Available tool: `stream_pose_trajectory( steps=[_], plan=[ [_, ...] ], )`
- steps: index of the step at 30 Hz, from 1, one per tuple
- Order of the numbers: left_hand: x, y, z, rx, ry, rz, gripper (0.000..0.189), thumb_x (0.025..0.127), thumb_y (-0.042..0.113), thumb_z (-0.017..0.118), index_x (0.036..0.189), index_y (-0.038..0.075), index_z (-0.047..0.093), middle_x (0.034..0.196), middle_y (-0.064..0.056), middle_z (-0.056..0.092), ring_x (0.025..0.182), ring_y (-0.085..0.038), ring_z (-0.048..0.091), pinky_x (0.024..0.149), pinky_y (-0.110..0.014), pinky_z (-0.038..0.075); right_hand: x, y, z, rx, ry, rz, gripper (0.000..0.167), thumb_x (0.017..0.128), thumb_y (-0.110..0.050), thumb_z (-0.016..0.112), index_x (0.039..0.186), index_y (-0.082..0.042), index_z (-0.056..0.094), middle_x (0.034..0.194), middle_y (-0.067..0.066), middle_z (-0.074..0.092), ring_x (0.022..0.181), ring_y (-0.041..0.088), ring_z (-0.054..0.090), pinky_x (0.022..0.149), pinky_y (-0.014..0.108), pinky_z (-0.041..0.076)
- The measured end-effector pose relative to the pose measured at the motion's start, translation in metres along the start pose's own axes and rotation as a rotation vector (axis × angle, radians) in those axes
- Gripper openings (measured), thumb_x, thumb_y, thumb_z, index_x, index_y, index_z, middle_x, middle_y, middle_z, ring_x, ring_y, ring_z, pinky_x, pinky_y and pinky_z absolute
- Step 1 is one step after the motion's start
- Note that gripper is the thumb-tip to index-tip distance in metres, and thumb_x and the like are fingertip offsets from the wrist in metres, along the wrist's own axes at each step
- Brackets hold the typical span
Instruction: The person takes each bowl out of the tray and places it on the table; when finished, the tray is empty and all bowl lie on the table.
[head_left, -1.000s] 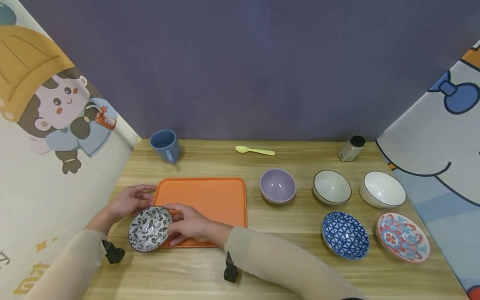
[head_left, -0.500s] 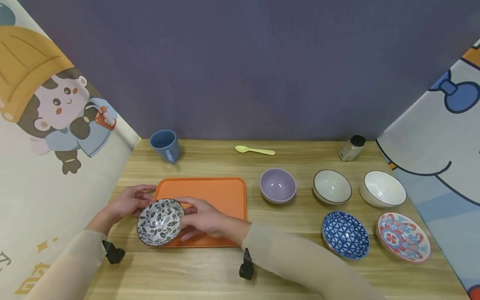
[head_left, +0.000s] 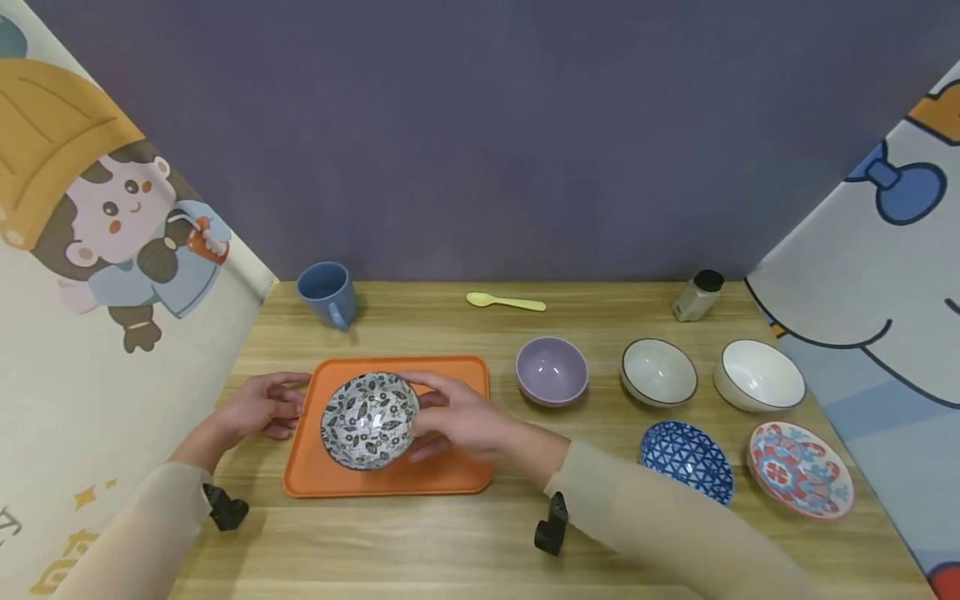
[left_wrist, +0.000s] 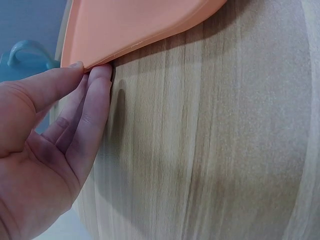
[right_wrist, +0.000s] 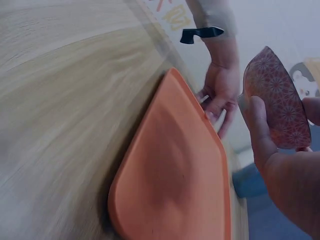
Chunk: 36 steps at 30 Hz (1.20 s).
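Observation:
My right hand grips the rim of a white bowl with a dark leaf pattern. The bowl hangs over the left half of an orange tray. In the right wrist view its patterned outer wall shows, raised off the tray with thumb and fingers on either side. My left hand is at the tray's left edge. Seen from the left wrist, the thumb lies on top of the tray's rim and fingers reach underneath, pinching it.
Behind the tray stand a blue mug and a yellow spoon. To the right are a purple bowl, a pale bowl, a white bowl, a blue patterned bowl, a red patterned bowl and a black-capped jar.
My right hand has carried the leaf-patterned bowl rightward and away from me, from the tray's front left corner to over the tray. The left hand has stayed at the tray's edge.

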<state>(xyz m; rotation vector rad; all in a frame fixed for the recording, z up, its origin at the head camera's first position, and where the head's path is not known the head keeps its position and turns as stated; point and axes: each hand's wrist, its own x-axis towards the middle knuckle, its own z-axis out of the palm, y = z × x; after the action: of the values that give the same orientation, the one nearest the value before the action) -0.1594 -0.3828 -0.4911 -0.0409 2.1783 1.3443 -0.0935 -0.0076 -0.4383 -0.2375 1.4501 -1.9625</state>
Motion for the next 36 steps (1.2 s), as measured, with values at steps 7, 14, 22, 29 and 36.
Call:
stream_pose_trajectory(
  steps=[7, 14, 22, 29, 36],
  plan=[
    [-0.002, 0.0, -0.002, -0.024, -0.024, 0.022, 0.068, 0.098, 0.0, 0.063, 0.157, -0.003, 0.031, 0.11, -0.013, 0.067, 0.08, -0.02, 0.069, 0.07, -0.043, 0.062, -0.034, -0.015, -0.025, -0.024, 0.026, -0.011, 0.08, 0.084, 0.005, 0.06, 0.155, -0.026, 0.043, 0.138, 0.028, 0.053, 0.098, 0.035, 0.07, 0.087, 0.06, 0.057],
    [-0.004, 0.001, -0.003, -0.036, -0.028, 0.015, 0.068, 0.098, 0.001, 0.064, 0.157, -0.003, 0.032, 0.109, -0.009, 0.067, 0.081, -0.02, 0.069, 0.071, -0.042, 0.062, -0.067, -0.019, -0.044, -0.037, 0.143, -0.016, 0.082, 0.086, 0.005, 0.061, 0.159, -0.021, 0.036, 0.144, 0.031, 0.048, 0.105, 0.037, 0.069, 0.085, 0.056, 0.059],
    [-0.006, 0.001, -0.001, -0.03, -0.022, 0.02, 0.068, 0.098, 0.003, 0.064, 0.157, -0.002, 0.031, 0.111, -0.011, 0.068, 0.082, -0.02, 0.069, 0.071, -0.042, 0.062, -0.099, -0.021, -0.061, -0.041, 0.209, -0.006, 0.082, 0.087, 0.008, 0.059, 0.16, -0.018, 0.034, 0.152, 0.031, 0.042, 0.111, 0.039, 0.067, 0.09, 0.059, 0.055],
    [-0.006, 0.003, 0.001, -0.041, -0.017, 0.022, 0.068, 0.098, 0.002, 0.064, 0.157, -0.002, 0.031, 0.112, -0.012, 0.068, 0.081, -0.019, 0.069, 0.07, -0.041, 0.062, -0.131, -0.017, -0.075, -0.08, 0.269, -0.006, 0.085, 0.085, 0.006, 0.058, 0.162, -0.014, 0.029, 0.152, 0.034, 0.04, 0.113, 0.039, 0.065, 0.09, 0.054, 0.057],
    [-0.004, -0.001, -0.001, -0.04, -0.018, 0.02, 0.068, 0.098, 0.002, 0.065, 0.157, -0.003, 0.031, 0.11, -0.011, 0.067, 0.082, -0.019, 0.069, 0.071, -0.042, 0.062, -0.16, -0.008, -0.088, -0.077, 0.345, 0.026, 0.088, 0.085, 0.004, 0.059, 0.164, -0.014, 0.023, 0.149, 0.038, 0.038, 0.108, 0.037, 0.067, 0.091, 0.054, 0.057]
  ],
)
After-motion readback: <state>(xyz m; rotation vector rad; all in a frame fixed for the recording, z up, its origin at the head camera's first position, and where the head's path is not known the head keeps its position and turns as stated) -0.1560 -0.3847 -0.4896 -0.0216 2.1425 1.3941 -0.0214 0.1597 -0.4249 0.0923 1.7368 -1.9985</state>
